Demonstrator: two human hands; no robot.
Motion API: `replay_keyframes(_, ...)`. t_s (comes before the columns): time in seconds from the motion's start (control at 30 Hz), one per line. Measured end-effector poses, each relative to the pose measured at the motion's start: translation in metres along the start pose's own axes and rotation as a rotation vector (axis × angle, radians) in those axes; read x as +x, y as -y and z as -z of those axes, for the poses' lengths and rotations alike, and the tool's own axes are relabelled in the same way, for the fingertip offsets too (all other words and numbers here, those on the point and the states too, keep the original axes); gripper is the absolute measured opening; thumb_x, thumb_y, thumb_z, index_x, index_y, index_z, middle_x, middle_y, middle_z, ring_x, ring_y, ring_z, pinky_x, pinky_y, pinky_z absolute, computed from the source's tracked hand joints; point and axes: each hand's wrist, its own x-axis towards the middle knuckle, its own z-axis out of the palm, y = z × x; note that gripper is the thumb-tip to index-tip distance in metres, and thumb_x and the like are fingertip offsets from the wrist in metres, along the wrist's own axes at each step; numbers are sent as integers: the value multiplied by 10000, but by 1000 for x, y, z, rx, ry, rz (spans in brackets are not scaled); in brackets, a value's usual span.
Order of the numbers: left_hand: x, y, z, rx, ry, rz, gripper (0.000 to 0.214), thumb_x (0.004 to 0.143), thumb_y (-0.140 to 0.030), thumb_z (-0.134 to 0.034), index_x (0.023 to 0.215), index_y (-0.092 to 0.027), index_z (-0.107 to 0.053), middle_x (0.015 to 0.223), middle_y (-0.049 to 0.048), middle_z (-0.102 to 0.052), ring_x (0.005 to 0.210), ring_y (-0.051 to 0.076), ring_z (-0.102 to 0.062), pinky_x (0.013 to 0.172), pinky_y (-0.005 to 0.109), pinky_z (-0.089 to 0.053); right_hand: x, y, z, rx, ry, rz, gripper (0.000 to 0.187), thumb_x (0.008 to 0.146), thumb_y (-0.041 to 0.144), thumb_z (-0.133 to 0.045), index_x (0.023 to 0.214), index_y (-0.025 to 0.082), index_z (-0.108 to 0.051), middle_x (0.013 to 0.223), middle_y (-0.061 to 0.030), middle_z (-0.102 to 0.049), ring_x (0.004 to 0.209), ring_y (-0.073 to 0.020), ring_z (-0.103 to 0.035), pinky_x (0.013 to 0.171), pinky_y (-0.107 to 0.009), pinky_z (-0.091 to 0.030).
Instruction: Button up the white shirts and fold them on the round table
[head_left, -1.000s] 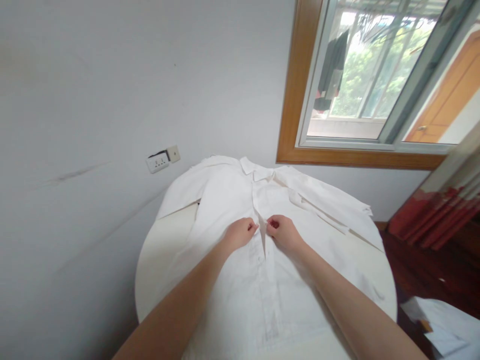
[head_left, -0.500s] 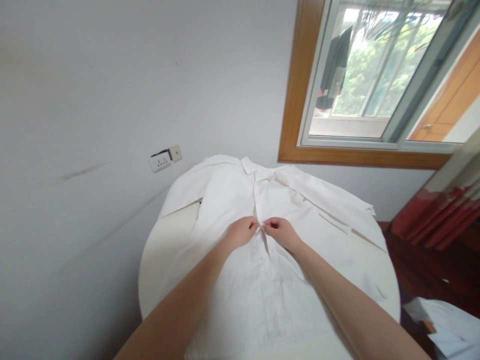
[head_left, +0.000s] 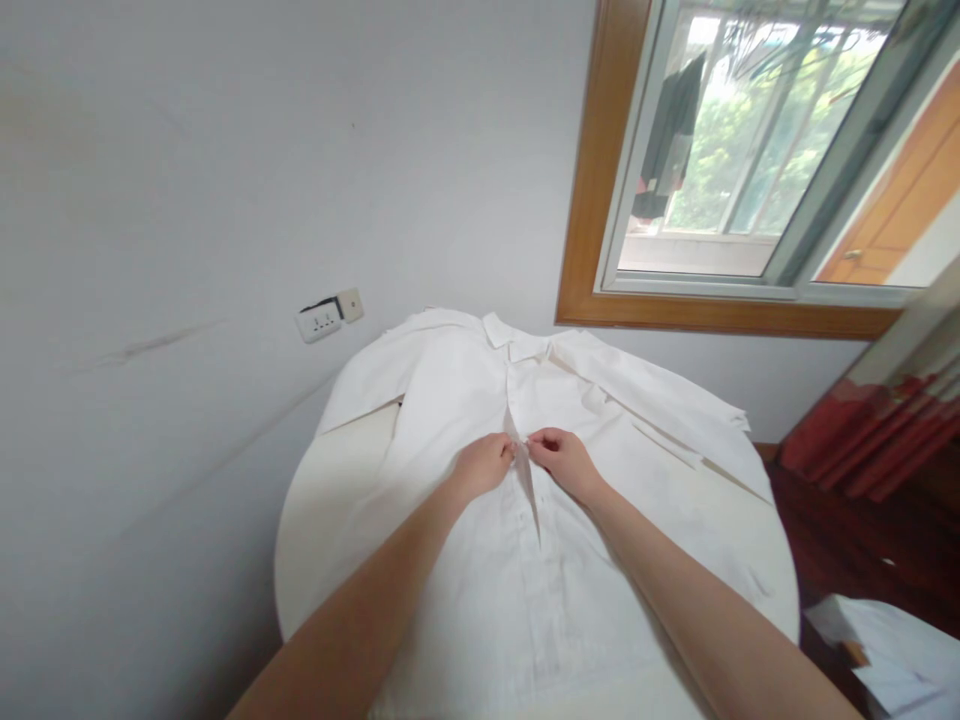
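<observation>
1. Looking down from the head view, I see a white shirt (head_left: 450,400) spread out on a round, pale worktop (head_left: 337,500), right in front of me.
2. The fingers of my left hand (head_left: 484,466) are closed in a small pinch on one front edge of the shirt.
3. The fingers of my right hand (head_left: 568,462) are pinched on the other front edge, just beside. I cannot tell if a button is in there; it is too small.
4. I think I hold it like this so each edge has its own hand and cannot slip away.
5. The collar (head_left: 517,342) is at the far end, near the wall (head_left: 187,200). I guess that makes the front run straight toward me.
6. One sleeve (head_left: 375,385) goes out to each side, maybe so they are out of my way.
7. The shirt looks plain and thin, with soft wrinkles. A skinny gap opens between my hands and gets pointy lower down. Below that, the two front sides come together.
</observation>
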Motion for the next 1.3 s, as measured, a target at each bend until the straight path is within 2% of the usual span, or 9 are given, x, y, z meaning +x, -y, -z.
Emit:
replay_keyframes(0.13,-1,-2,1,51,-8,21,299,882,-254,-313,832,-185,-599,927,73,-655,843,177,-589,666,260,-373,-1,-2,-6,-92,13,-10,264,691,337,-570,748,108,-689,624,-11,-599,572,-112,-492,550,-216,-359)
replay_keyframes(0.53,5,7,3,-184,30,71,296,858,-312,-371,735,-176,-604,750,23,-650,671,134,-538,558,233,-308,-2,-4,-6,-136,12,-12,261,712,333,-559,747,115,-699,595,3,-583,563,-111,-488,545,-210,-361)
replay_keyframes(0.73,9,13,-3,-234,34,86,286,846,-317,-399,739,-172,-622,750,24,-658,672,131,-544,568,223,-327,-2,-4,-7,-136,11,-19,263,715,338,-559,753,125,-710,600,-1,-597,569,-116,-497,546,-215,-361)
replay_keyframes(1.2,8,6,-1,-189,32,140,317,854,-329,-382,757,-165,-636,772,48,-668,687,144,-560,584,232,-340,1,-5,-9,-146,-4,-17,286,733,344,-555,787,120,-725,641,-24,-643,593,-131,-524,556,-220,-371)
replay_keyframes(1.3,10,9,-4,-207,24,138,328,855,-339,-380,742,-162,-631,752,46,-662,671,143,-557,579,232,-345,2,-7,-8,-157,34,11,292,749,354,-549,800,129,-728,639,-17,-639,584,-123,-509,553,-219,-362)
